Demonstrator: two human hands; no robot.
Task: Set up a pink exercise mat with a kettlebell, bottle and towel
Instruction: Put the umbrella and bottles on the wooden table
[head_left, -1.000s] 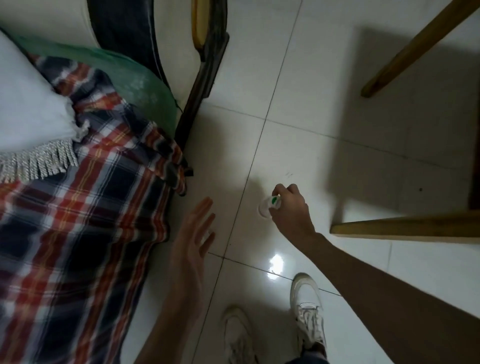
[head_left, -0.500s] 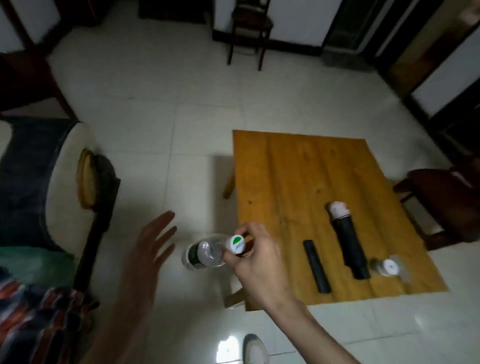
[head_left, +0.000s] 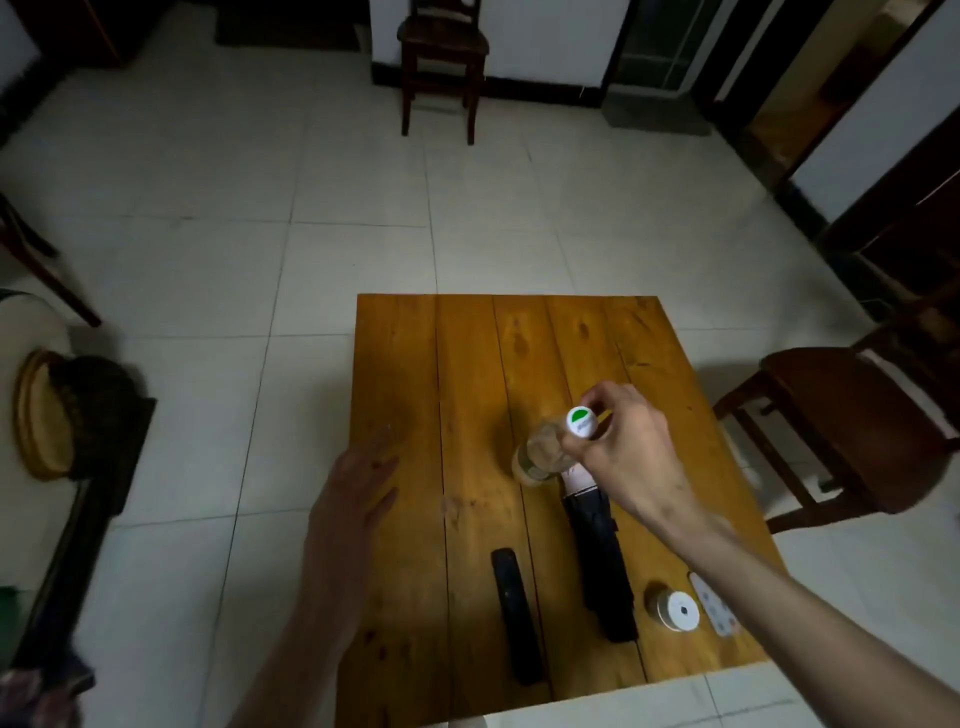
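- Now the right hand (head_left: 621, 457) pinches the white-and-green cap of the clear bottle (head_left: 543, 452), fingertips curled round it, the body hanging tilted over the wooden table (head_left: 415, 364).
- Half a second ago the bottle hung over the floor, left of the table; a second ago it was gripped down at the tiles.
- The left hand (head_left: 356, 499) hovers with loose, spread fingers, holding nothing.
- Beyond lie a black folded umbrella (head_left: 602, 571), a dark remote (head_left: 514, 618) and a small round tin (head_left: 672, 608).
- No mat, kettlebell or towel shows, so the setup seems barely begun.

Wooden table (head_left: 467, 364) on pale tiles. On it: a remote (head_left: 514, 618), a folded umbrella (head_left: 602, 566), a tape roll (head_left: 675, 609). Chair (head_left: 441, 57) by the far wall.
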